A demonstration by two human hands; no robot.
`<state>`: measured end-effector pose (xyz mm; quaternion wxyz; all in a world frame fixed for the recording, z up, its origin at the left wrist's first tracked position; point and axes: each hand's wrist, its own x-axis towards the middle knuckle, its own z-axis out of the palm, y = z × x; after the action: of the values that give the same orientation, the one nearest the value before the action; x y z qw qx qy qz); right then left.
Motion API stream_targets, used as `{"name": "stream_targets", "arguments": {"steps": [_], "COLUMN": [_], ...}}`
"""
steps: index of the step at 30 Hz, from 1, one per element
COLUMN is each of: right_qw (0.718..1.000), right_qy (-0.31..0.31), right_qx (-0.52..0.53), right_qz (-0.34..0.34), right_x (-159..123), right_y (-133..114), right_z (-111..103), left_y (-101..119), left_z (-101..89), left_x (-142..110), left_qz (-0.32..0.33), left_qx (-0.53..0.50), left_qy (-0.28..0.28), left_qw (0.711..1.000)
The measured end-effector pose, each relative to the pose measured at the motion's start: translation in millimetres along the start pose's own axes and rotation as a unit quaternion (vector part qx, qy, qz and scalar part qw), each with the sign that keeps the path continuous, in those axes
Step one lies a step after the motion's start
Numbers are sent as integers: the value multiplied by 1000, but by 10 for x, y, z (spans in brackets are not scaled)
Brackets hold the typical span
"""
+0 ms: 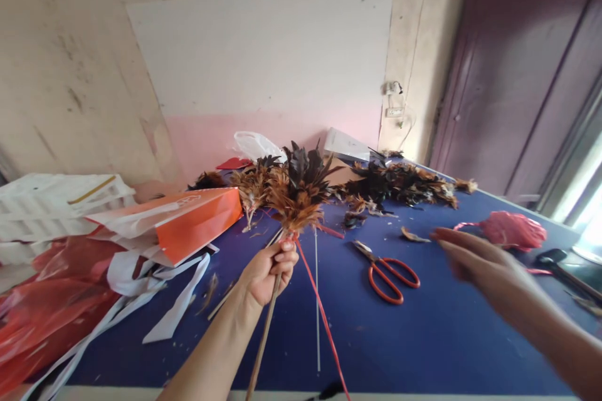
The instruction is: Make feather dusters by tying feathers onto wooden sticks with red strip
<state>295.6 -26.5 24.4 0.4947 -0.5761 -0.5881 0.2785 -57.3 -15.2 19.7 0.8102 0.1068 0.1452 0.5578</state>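
My left hand point(273, 269) is closed round the stick of a feather duster point(301, 191), just below its brown and black feathers. The feathers point away from me, and the stick runs down toward the front edge. From beside my fingers a red plastic string point(322, 307) trails down to the bottom of the view. My right hand point(480, 255), slightly blurred, is over the right side of the table with fingers stretched out and nothing visible in them. Close to its fingertips are a loose brown feather point(414, 235) and a pinkish-red ball of plastic twine point(513, 230).
Scissors point(392, 276) with red handles lie open on the blue table point(376, 344). Feather piles point(404, 185) are spread along the back. An orange paper bag point(200, 225), white strips point(176, 307) and red plastic point(51, 319) crowd the left. A thin pale stick point(317, 319) lies mid-table.
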Motion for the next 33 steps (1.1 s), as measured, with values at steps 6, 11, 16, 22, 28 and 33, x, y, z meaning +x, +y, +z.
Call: {"name": "stream_targets", "arguments": {"steps": [6, 11, 16, 22, 28, 33], "right_qw": [939, 820, 774, 827, 902, 970], "right_qy": [-236, -484, -540, -555, -429, -155], "right_qx": [237, 271, 289, 91, -25, -183], "right_qz": [78, 138, 159, -1, -33, -30], "right_x": [405, 191, 157, 301, 713, 1439], "right_y": [-646, -686, -448, -398, -195, 60], "right_z": [1442, 1792, 1669, 1385, 1308, 1148], "left_y": [56, 112, 180, 161, 146, 123], "left_z": [-98, -185, -201, -202, -185, -185], "left_x": [63, 117, 95, 94, 68, 67], "left_qz": [3, 15, 29, 42, 67, 57], "left_qx": [-20, -24, -38, -9, -17, -23], "left_qy": [12, 35, 61, 96, 99, 109], "left_qw": [1000, 999, 997, 995, 993, 992]}}
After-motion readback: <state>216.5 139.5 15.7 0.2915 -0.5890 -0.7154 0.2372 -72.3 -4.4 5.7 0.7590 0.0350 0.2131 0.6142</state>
